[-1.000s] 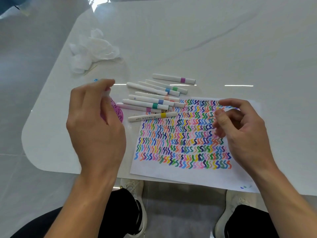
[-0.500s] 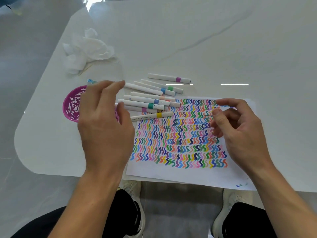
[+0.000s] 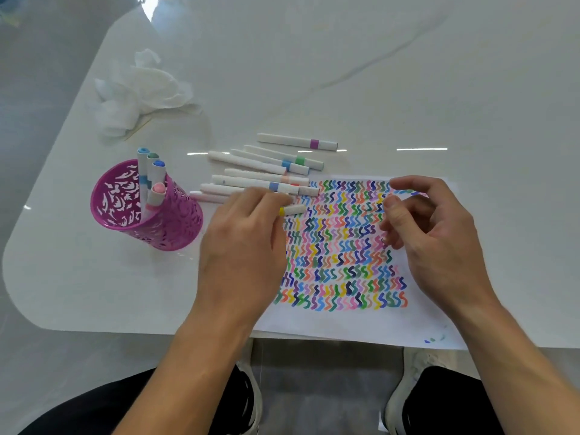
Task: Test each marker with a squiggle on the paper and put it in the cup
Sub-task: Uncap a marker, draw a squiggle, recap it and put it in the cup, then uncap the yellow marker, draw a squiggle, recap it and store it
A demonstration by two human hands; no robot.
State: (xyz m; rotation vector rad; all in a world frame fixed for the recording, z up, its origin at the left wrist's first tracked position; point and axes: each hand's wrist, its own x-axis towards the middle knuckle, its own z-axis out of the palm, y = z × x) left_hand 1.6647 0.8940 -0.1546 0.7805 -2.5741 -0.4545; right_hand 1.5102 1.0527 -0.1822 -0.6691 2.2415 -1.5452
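While I watch through the head camera, my left hand [image 3: 248, 237] is down at the paper's left edge, fingers bent over the yellow-banded marker [image 3: 293, 210] and pinching it. Only the marker's yellow band and ribbed cap show, poking out to the right of the fingertips; the barrel is hidden under the hand. The marker lies flat, its cap end over the squiggles.

My right hand [image 3: 439, 246] hangs over the right part of the paper [image 3: 345, 328] with its fingers loosely curled and nothing in them. I cannot tell whether it touches the sheet. The paper lies at the near edge of the white surface [image 3: 376, 73], covered with rows of coloured squiggles.

Just beyond my left hand, the loose markers [image 3: 260, 171] lie side by side on the surface, their cap ends reaching the paper's far left corner. A purple-banded marker [image 3: 298, 142] lies a little apart on the far side of them.

To the left stands the pink openwork cup [image 3: 175, 227], upright, with four capped markers [image 3: 147, 174] standing in it. A crumpled white tissue [image 3: 141, 89] lies beyond the cup.
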